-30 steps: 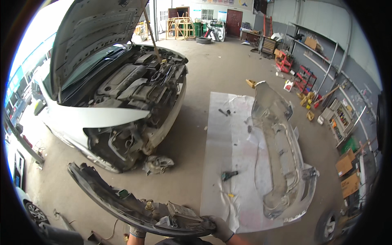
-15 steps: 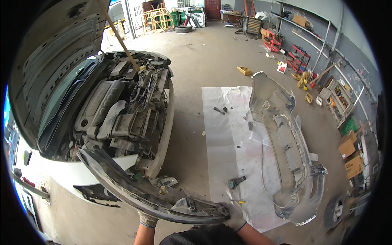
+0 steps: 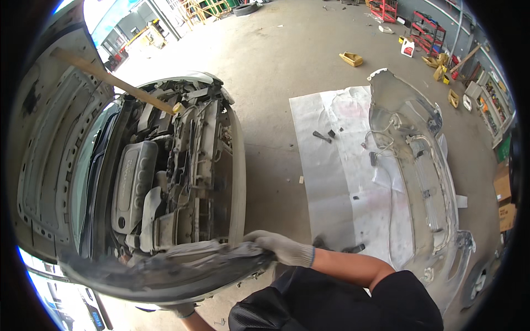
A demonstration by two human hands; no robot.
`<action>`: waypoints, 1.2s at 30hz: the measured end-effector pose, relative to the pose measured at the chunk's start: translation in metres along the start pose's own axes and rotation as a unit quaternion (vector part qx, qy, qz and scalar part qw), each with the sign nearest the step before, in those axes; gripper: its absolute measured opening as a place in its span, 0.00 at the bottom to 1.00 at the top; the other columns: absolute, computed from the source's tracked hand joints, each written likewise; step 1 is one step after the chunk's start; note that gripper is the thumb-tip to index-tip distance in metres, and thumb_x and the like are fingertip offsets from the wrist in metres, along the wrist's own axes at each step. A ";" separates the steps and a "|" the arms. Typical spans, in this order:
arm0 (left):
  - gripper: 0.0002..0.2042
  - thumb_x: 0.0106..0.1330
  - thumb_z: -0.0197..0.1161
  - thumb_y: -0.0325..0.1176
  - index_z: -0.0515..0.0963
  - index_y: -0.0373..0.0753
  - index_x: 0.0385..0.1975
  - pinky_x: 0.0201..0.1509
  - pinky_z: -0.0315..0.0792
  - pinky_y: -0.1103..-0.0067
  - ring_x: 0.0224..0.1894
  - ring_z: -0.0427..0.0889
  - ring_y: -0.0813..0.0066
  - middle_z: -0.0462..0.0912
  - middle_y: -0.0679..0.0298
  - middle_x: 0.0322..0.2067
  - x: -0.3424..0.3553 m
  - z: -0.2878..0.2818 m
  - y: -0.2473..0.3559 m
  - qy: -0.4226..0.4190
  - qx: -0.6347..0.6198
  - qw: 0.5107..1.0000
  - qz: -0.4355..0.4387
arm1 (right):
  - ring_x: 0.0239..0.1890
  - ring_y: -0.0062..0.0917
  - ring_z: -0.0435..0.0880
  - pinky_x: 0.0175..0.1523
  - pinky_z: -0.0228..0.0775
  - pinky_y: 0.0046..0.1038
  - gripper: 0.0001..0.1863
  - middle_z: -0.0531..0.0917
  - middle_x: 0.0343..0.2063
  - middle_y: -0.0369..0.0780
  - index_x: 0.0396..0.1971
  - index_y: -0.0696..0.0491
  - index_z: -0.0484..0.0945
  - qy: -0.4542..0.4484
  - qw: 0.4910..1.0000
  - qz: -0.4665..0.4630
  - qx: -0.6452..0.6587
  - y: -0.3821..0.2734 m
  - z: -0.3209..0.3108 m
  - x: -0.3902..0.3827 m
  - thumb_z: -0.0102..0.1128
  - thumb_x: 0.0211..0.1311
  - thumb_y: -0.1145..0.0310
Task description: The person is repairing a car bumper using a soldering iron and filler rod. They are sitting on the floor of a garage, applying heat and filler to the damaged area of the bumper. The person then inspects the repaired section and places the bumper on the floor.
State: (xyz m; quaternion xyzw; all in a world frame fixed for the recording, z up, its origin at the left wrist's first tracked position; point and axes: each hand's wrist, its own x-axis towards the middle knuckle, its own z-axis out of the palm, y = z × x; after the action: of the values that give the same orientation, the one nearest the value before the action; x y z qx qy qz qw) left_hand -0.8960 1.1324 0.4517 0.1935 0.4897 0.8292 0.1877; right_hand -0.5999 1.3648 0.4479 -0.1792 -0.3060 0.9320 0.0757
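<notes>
A long, curved, dusty dark car part (image 3: 182, 271), blurred by motion, hangs over the near corner of the car's front. My gloved right hand (image 3: 284, 248) grips its right end, with the arm reaching across in front of me. My gloved left hand (image 3: 182, 310) holds it from below; the part hides most of those fingers. Behind it lies the exposed engine bay (image 3: 182, 165), with a grey engine cover (image 3: 132, 185). A wooden stick (image 3: 118, 83) props up the raised hood (image 3: 49, 171).
A removed bumper cover (image 3: 422, 182) lies inner side up along a pale sheet (image 3: 326, 165) on the floor. Small dark parts (image 3: 322, 136) and a dark tool (image 3: 353, 248) sit on the sheet. Yellow scoop-like containers (image 3: 351, 59) and red racks (image 3: 428, 33) stand farther right.
The long part has swung left and closer to the car in my hands. My right arm now reaches across leftward. The view has turned left and down.
</notes>
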 end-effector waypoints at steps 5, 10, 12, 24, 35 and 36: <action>0.30 0.75 0.43 0.57 0.63 0.40 0.67 0.70 0.63 0.59 0.65 0.68 0.54 0.68 0.55 0.66 0.069 0.081 -0.005 0.093 0.022 0.991 0.093 | 0.51 0.24 0.78 0.57 0.72 0.25 0.18 0.80 0.47 0.40 0.56 0.60 0.76 -0.053 0.994 -0.014 -0.098 -0.104 -0.005 0.114 0.49 0.71 0.69; 0.31 0.76 0.43 0.57 0.63 0.40 0.68 0.71 0.62 0.59 0.66 0.67 0.54 0.67 0.55 0.66 0.146 0.140 -0.032 0.120 0.047 0.980 0.153 | 0.42 0.28 0.79 0.50 0.71 0.30 0.17 0.81 0.37 0.42 0.42 0.61 0.78 -0.108 0.953 -0.141 -0.244 -0.195 -0.025 0.215 0.48 0.72 0.61; 0.31 0.76 0.43 0.57 0.62 0.40 0.68 0.71 0.62 0.59 0.66 0.67 0.54 0.67 0.55 0.67 0.175 0.158 -0.043 0.130 0.057 0.977 0.157 | 0.44 0.31 0.81 0.50 0.73 0.33 0.13 0.81 0.38 0.43 0.42 0.59 0.79 -0.100 0.956 -0.103 -0.255 -0.253 -0.032 0.226 0.47 0.71 0.67; 0.32 0.76 0.42 0.57 0.61 0.39 0.70 0.73 0.59 0.60 0.68 0.65 0.54 0.65 0.54 0.68 0.284 0.345 -0.138 0.241 0.099 0.948 0.184 | 0.20 0.20 0.81 0.23 0.76 0.24 0.17 0.83 0.26 0.36 0.38 0.47 0.79 -0.200 0.948 0.247 -0.008 -0.464 -0.144 0.343 0.44 0.74 0.52; 0.32 0.77 0.42 0.57 0.59 0.39 0.71 0.75 0.57 0.60 0.70 0.63 0.55 0.63 0.54 0.70 0.240 0.500 -0.214 0.422 0.110 0.878 0.197 | 0.16 0.26 0.80 0.20 0.72 0.29 0.24 0.83 0.19 0.42 0.28 0.53 0.79 -0.408 0.845 0.277 -0.209 -0.542 -0.202 0.392 0.38 0.73 0.52; 0.32 0.77 0.41 0.57 0.59 0.39 0.71 0.75 0.57 0.60 0.70 0.63 0.55 0.63 0.54 0.70 0.234 0.507 -0.217 0.433 0.109 0.872 0.200 | 0.16 0.28 0.78 0.21 0.71 0.33 0.27 0.82 0.19 0.42 0.27 0.54 0.79 -0.374 0.845 0.290 -0.248 -0.546 -0.197 0.390 0.36 0.73 0.51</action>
State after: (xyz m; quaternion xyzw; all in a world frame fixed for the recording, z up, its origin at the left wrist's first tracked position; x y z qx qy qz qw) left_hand -0.8131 1.7224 0.5176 -0.0716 0.5601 0.7910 -0.2355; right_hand -0.8679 2.0076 0.5145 0.0900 -0.4663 0.8006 -0.3653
